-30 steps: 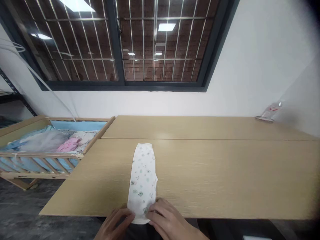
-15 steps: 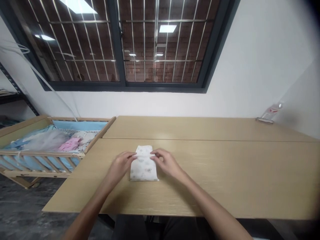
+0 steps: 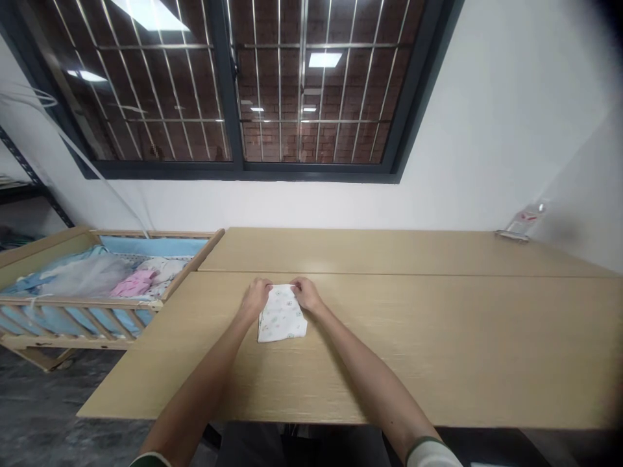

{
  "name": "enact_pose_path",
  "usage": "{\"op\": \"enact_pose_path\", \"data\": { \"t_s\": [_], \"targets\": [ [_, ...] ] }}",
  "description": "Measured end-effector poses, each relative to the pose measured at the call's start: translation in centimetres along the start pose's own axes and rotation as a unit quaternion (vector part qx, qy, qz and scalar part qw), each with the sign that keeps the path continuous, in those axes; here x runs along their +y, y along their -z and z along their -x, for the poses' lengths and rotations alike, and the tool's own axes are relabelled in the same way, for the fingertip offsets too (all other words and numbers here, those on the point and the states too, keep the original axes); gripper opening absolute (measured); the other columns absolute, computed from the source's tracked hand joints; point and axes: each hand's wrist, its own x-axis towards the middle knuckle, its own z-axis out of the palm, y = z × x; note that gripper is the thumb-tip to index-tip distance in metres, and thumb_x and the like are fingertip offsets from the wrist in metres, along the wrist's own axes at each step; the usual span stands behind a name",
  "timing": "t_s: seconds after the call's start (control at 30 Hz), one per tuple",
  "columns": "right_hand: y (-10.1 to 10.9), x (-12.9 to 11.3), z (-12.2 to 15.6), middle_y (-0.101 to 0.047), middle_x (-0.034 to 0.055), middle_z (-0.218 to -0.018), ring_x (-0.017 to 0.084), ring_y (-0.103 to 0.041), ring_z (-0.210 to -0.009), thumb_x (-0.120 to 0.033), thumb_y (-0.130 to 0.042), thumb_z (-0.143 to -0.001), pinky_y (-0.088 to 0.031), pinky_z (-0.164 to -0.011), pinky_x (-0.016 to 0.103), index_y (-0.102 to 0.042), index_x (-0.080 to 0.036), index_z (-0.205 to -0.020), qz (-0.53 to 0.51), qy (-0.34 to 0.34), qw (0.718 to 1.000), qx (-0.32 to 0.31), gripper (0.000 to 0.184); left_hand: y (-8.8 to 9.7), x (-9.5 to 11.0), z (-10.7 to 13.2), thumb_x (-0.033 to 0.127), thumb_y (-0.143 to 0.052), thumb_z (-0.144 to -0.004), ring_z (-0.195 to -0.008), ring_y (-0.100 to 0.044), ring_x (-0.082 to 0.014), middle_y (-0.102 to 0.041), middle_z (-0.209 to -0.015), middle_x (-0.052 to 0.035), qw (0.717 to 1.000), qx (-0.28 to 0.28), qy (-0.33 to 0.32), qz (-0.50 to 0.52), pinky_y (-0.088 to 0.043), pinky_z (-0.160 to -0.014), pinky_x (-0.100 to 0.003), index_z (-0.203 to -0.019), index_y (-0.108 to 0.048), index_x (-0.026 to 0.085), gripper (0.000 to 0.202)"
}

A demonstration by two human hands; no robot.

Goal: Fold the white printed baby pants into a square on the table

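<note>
A small white cloth with a scattered print lies folded on the table, its wider edge toward me. At its far left corner, my left hand is closed in a pinch on the fabric. My right hand pinches the far right corner in the same way. Both forearms reach in from the near edge, one on each side of the cloth. The fingertips are partly hidden behind the knuckles.
Left of the table stands a wooden crib with blue lining, holding a pink cloth and other bedding. A clear plastic package lies in the far right corner. A barred window and white wall rise behind the table.
Both hands have moved away from me to the cloth's far corners. The cloth looks shorter, its near edge is farther from me, and a more clearly printed face is up.
</note>
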Motion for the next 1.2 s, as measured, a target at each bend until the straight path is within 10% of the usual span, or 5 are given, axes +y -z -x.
{"op": "enact_pose_path", "data": {
  "t_s": [0.27,0.53,0.9,1.07,1.2],
  "targets": [
    [0.2,1.2,-0.4,-0.075,0.0074,-0.095,0.019,-0.068,-0.084,-0.021,-0.062,-0.086,-0.054,-0.08,0.03,-0.072,-0.017,-0.095,-0.037,0.0,0.999,-0.028,0.015,0.7,4.1,6.9,0.032,-0.045,-0.101,-0.118,-0.059,-0.0332,-0.064,-0.127,-0.0204,0.994,0.013,0.015,-0.104,-0.045,-0.1,-0.043,-0.13,-0.061,0.01,0.039],
    [-0.4,0.7,-0.7,-0.072,0.0047,-0.087,0.016,-0.064,-0.077,-0.022,-0.059,-0.085,-0.052,-0.076,0.028,-0.071,-0.015,-0.104,-0.052,0.009,0.998,-0.016,0.023,-4.7,8.2,18.2,0.045,-0.049,-0.098,-0.139,-0.041,-0.0441,-0.049,-0.15,-0.0234,0.982,0.072,-0.038,-0.168,-0.042,-0.105,-0.055,-0.146,-0.051,0.01,0.06],
    [1.0,-2.3,0.5,-0.068,0.0158,-0.125,0.025,-0.062,-0.116,-0.02,-0.056,-0.092,-0.045,-0.106,0.043,-0.065,-0.012,-0.124,0.02,0.066,0.997,-0.022,0.034,-5.4,7.1,18.9,0.054,-0.051,-0.096,-0.141,-0.038,-0.049,-0.045,-0.156,-0.0195,0.986,0.079,-0.016,-0.145,-0.035,-0.107,-0.069,-0.149,-0.052,0.029,0.059],
    [0.9,-8.1,5.2,-0.045,0.0095,-0.158,0.026,-0.037,-0.148,-0.039,-0.046,-0.105,-0.028,-0.122,0.044,-0.048,-0.023,-0.15,0.075,0.316,0.918,-0.226,0.048,-5.3,6.7,18.7,0.059,-0.052,-0.094,-0.14,-0.04,-0.0493,-0.051,-0.151,-0.021,0.986,0.065,-0.01,-0.155,-0.03,-0.109,-0.072,-0.145,-0.057,0.029,0.059],
    [-0.2,-9.5,8.5,-0.033,0.0047,-0.165,0.021,-0.026,-0.154,-0.04,-0.04,-0.107,-0.02,-0.127,0.039,-0.042,-0.026,-0.155,0.048,0.365,0.857,-0.361,0.05,-5.9,5.7,18.7,0.061,-0.045,-0.095,-0.132,-0.049,-0.05,-0.061,-0.135,-0.0293,0.983,0.05,-0.015,-0.176,-0.03,-0.109,-0.072,-0.135,-0.066,0.011,0.067]
  ]
}}
